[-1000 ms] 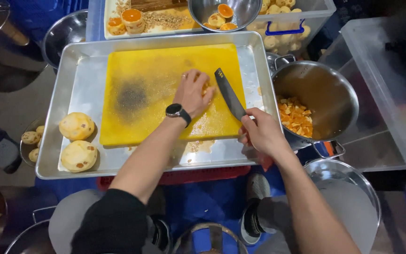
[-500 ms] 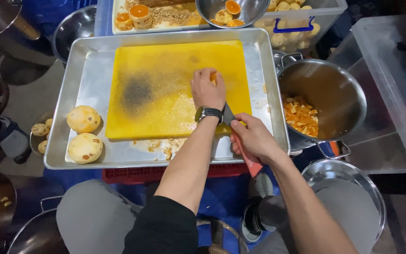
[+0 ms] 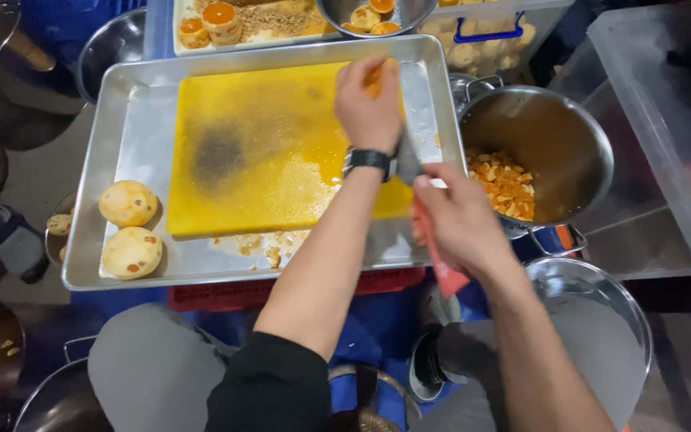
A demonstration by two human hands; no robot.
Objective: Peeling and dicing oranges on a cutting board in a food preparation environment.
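Note:
A yellow cutting board (image 3: 265, 152) lies in a large metal tray (image 3: 121, 96). My left hand (image 3: 369, 104), with a black watch on the wrist, reaches across the board's far right corner and pinches a small orange piece. My right hand (image 3: 457, 220) grips the red handle of a knife (image 3: 408, 164); its blade points toward the board, mostly hidden behind my left wrist. Two peeled round fruits (image 3: 128, 228) sit at the tray's left end. Scraps (image 3: 265, 244) lie in front of the board.
A steel pot (image 3: 553, 136) with diced orange pieces stands right of the tray. Another tray with cut fruit (image 3: 225, 20), a bowl (image 3: 369, 16) and a crate of fruit (image 3: 481, 40) are behind. A clear plastic bin (image 3: 665, 120) is far right; steel bowls (image 3: 593, 296) sit below.
My left hand has moved from the board's middle to its far right corner and picked up an orange piece. My right hand with the knife has drawn in behind the left wrist.

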